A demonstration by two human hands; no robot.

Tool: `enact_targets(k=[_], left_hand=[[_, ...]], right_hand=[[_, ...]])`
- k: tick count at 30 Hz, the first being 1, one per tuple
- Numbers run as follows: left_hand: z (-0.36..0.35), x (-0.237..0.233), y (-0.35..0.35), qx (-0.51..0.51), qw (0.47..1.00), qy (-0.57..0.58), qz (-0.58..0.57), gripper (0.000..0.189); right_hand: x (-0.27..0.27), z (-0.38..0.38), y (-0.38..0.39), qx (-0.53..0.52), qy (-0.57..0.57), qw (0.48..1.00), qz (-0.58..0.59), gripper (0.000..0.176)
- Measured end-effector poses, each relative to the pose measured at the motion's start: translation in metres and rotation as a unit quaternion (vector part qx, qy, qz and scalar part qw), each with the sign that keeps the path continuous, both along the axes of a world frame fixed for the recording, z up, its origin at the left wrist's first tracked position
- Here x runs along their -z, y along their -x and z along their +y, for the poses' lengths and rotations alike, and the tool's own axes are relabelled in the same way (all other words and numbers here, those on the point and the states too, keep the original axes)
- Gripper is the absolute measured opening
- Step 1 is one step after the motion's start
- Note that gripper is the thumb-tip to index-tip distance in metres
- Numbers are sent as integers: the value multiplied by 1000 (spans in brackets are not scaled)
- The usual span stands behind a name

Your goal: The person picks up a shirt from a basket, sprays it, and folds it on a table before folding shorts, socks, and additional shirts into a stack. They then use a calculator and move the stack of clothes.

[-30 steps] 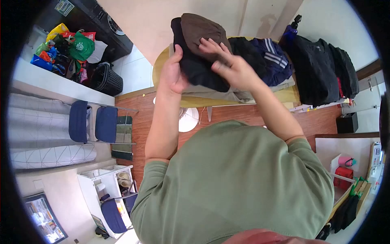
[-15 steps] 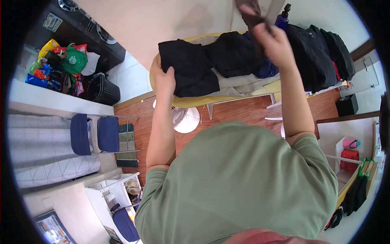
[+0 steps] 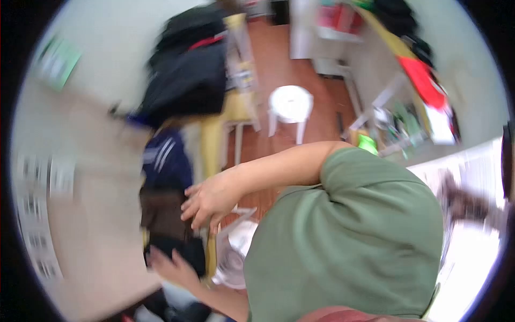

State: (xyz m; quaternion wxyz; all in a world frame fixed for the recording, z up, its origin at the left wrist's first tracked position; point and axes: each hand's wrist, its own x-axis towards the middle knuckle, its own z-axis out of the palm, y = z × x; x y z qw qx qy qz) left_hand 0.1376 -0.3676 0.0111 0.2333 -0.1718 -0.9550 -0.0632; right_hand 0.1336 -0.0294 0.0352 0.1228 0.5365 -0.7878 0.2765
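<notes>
My right hand (image 3: 212, 199) is open with fingers spread, just beside a dark brown garment (image 3: 163, 210) on the narrow yellow-covered board (image 3: 212, 150). My left hand (image 3: 174, 268) is also open and blurred by motion, over the edge of a black garment (image 3: 190, 252). Neither hand shows anything held. Beyond the brown piece lies a navy garment (image 3: 169, 158) with white stripes. Farther along the board stands a big pile of black clothes (image 3: 188, 80) with a strip of red in it.
A white round stool (image 3: 291, 102) stands on the wooden floor beyond the board. A white fan (image 3: 232, 265) is low beside the board, close to my body. Shelves with a red item (image 3: 424, 80) line the right side. A wall runs along the left.
My view has swung to the right. The brown garment that was raised in my right hand now lies on the board, let go. My left hand no longer grips the black garment's edge.
</notes>
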Motion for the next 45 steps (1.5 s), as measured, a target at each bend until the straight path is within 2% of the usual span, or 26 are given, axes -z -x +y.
enact_targets(k=[1,3,4,5,6,7,8,9,10,11,12,13,14,16,18,23,25,27,30,34,36,38,40,41,43,45], left_hand=[[-8,8,-2,-8,998,-60,14,63],[-3,11,-4,-29,983,-113,142,49],[43,-24,-30,-135,966,-176,130,53],[61,-34,-36,-99,956,-224,159,50],[79,-45,-39,-67,952,-236,181,49],[98,-51,-41,-38,946,-251,204,48],[115,-48,-34,31,933,-295,203,43],[128,-41,-20,99,914,-338,200,39],[145,-39,-15,167,890,-376,196,35],[173,-44,-20,168,903,-355,172,27],[201,-51,-26,172,927,-279,183,25],[237,-51,-35,225,898,-362,105,26],[265,-50,-43,256,890,-369,73,25],[326,-52,-66,307,900,-307,35,26],[388,-47,-92,411,855,-315,-31,27],[500,-43,-152,546,750,-286,-240,24],[532,-47,-168,570,696,-281,-334,24],[562,-53,-181,602,621,-266,-427,23],[607,-68,-204,662,514,-229,-495,25],[667,-70,-250,646,299,-226,-665,32],[695,-50,-268,562,242,-228,-758,36],[710,-38,-262,442,-39,-288,-849,44],[693,-35,-242,412,-176,-380,-809,55],[679,-33,-228,405,-212,-419,-785,55],[635,-31,-195,399,-159,-505,-749,55],[582,-25,-168,383,-88,-582,-712,55]], right_hand=[[1,33,-11,31,35,999,-1,46],[-4,117,-48,262,-77,955,-111,40],[8,162,-65,383,-134,907,-116,34],[22,212,-84,492,-187,842,-120,27],[-14,250,-120,594,-267,712,-263,23],[-1,303,-170,667,-170,710,-150,28],[-2,342,-211,735,-240,627,-99,33],[-14,368,-252,810,-130,562,-106,34],[-19,406,-293,838,-97,528,-95,36],[-30,436,-334,869,-127,458,-138,42],[7,495,-381,904,-138,399,-64,51],[-10,491,-407,928,-152,323,-105,59],[5,505,-434,943,-195,259,-73,62],[26,551,-483,920,-169,298,-191,52],[24,569,-500,916,-155,314,-196,44],[-12,630,-557,916,-48,353,-187,32],[-58,664,-595,854,199,397,-271,34],[-106,687,-620,806,260,458,-270,33],[-192,671,-596,858,178,431,-216,33],[-274,550,-495,902,-12,408,-141,41],[-277,476,-458,826,-79,549,-105,41],[-241,468,-435,723,-3,685,-92,33],[-214,417,-401,626,-25,751,-206,44],[-189,401,-387,571,-77,799,-172,43],[-142,391,-353,417,-127,890,-133,38],[-104,384,-319,382,-22,912,-148,37]])
